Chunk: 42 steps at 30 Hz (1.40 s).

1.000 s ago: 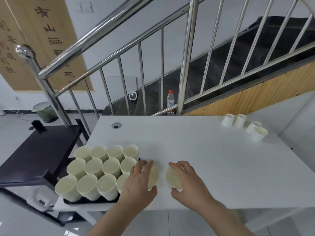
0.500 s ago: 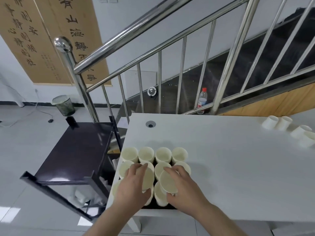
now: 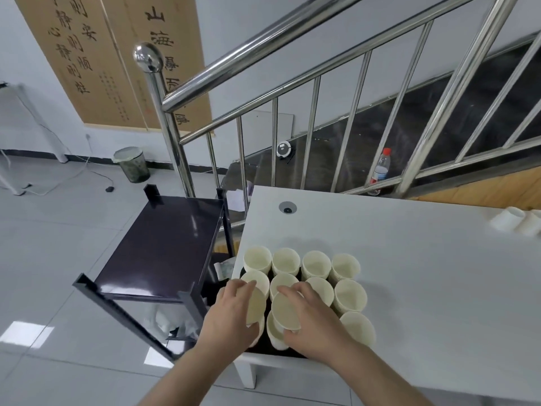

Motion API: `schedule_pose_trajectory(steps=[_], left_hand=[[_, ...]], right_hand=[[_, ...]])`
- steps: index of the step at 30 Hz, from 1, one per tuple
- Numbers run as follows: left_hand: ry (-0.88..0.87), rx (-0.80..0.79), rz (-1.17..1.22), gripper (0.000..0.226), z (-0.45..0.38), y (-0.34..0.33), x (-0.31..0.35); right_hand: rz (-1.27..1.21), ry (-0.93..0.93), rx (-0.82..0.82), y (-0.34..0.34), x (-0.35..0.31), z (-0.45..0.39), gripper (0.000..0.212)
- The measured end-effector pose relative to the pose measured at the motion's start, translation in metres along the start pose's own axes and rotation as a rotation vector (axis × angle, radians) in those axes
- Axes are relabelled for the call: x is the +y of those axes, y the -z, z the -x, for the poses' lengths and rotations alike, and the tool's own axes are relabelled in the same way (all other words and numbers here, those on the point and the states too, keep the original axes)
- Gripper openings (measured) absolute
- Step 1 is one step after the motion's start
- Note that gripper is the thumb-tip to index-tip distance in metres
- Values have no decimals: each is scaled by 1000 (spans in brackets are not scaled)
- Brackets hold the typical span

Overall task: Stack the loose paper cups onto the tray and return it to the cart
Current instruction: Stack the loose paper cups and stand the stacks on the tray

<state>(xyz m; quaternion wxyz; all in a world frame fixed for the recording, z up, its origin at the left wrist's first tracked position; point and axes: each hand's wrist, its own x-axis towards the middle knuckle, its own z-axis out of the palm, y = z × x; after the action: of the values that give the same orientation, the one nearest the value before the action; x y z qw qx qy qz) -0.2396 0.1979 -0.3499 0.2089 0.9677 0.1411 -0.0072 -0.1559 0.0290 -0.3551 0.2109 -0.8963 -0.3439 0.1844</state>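
A black tray point(image 3: 265, 345) full of cream paper cup stacks point(image 3: 316, 265) sits at the near left corner of the white table point(image 3: 424, 273). My left hand point(image 3: 231, 315) grips one paper cup point(image 3: 255, 306) over the tray's left side. My right hand point(image 3: 313, 320) grips another paper cup point(image 3: 287, 312) over the tray's front middle, above a stack there. Both cups tilt with their mouths toward me. Loose white cups point(image 3: 515, 221) lie at the table's far right edge. The black cart point(image 3: 164, 244) stands just left of the table.
A steel stair railing point(image 3: 351, 112) rises behind the table, with a plastic bottle point(image 3: 380, 168) on the steps. A bin point(image 3: 131, 164) and cables lie on the tiled floor to the left. A cable hole point(image 3: 287, 207) marks the table's far left.
Both hands carried their cups from the bare table leftward over the tray. The view swung left, bringing the cart further into view.
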Motion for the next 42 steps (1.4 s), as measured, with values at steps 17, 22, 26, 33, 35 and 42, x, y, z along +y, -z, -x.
schedule_pose_trajectory(steps=[17, 22, 26, 33, 35, 42], left_hand=[[23, -117, -77, 66, -5, -27, -16], [25, -121, -90, 63, -6, -29, -17], [33, -120, -89, 62, -7, -29, -16], [21, -70, -124, 63, -6, -26, 8], [-13, -43, -103, 63, -7, -25, 25], [-167, 12, -32, 59, -4, -35, 110]], right_hand=[[132, -19, -70, -20, 12, -13, 68], [152, -18, -79, -22, 11, -15, 67], [153, -5, -74, -24, 13, -15, 65], [99, 20, -22, -13, 19, -4, 65], [78, 21, 20, -3, 24, 6, 64], [74, -26, 146, 47, 73, 67, 61]])
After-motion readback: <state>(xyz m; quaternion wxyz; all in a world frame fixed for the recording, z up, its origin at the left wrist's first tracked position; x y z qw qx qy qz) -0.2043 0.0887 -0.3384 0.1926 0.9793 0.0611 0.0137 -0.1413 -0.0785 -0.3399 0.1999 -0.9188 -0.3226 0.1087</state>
